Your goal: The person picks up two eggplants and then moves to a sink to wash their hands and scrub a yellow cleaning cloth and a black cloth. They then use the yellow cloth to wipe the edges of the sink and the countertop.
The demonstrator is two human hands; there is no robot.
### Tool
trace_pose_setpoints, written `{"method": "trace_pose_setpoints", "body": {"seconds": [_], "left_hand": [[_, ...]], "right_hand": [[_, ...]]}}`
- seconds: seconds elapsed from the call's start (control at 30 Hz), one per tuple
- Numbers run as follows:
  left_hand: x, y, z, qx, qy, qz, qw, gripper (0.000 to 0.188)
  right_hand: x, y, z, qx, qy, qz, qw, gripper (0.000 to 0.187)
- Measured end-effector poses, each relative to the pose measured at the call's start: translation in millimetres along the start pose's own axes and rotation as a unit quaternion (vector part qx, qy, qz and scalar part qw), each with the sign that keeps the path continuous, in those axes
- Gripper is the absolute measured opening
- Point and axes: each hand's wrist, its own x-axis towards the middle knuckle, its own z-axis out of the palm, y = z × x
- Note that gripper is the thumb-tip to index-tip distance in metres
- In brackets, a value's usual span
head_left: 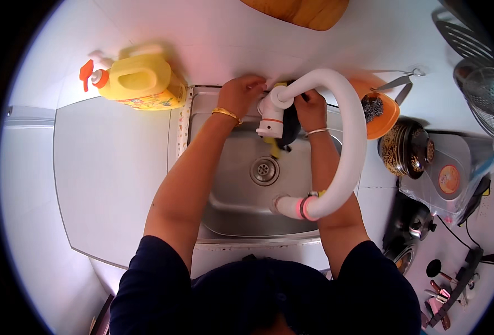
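Both my hands reach past the steel sink (230, 156) to the white tap (271, 114) at its back edge. My left hand (242, 96), a gold bangle at its wrist, is to the left of the tap, fingers bent together; what is in them I cannot make out. My right hand (312, 110), with a silver bangle, is closed on a dark, limp-looking thing with yellow parts (291, 124) behind the tap. The tap hides much of it, and its kind does not show. A thick white hose (354, 128) arches from the tap over my right forearm, its end (290, 206) above the basin.
A yellow jug with an orange pump (141, 82) stands at the back left, beside a pale counter panel (110, 173). To the right are an orange bowl (389, 117) with a wire scourer (372, 107), a dark patterned pot (406, 148) and hanging strainers (484, 95).
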Motion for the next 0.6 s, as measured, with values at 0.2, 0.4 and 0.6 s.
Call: {"method": "trace_pose_setpoints", "body": {"seconds": [0.2, 0.4, 0.6], "left_hand": [[10, -17, 14, 0.000, -0.074, -0.123, 0.990, 0.032], [16, -16, 22, -0.138, -0.087, -0.178, 0.970, 0.035], [10, -33, 41, -0.210, -0.019, -0.198, 0.957, 0.023]], "right_hand": [[-6, -31, -7, 0.472, -0.049, 0.267, 0.839, 0.019], [10, -62, -16, 0.125, -0.077, 0.084, 0.986, 0.026], [-20, -19, -2, 0.124, -0.074, 0.082, 0.986, 0.037]]}}
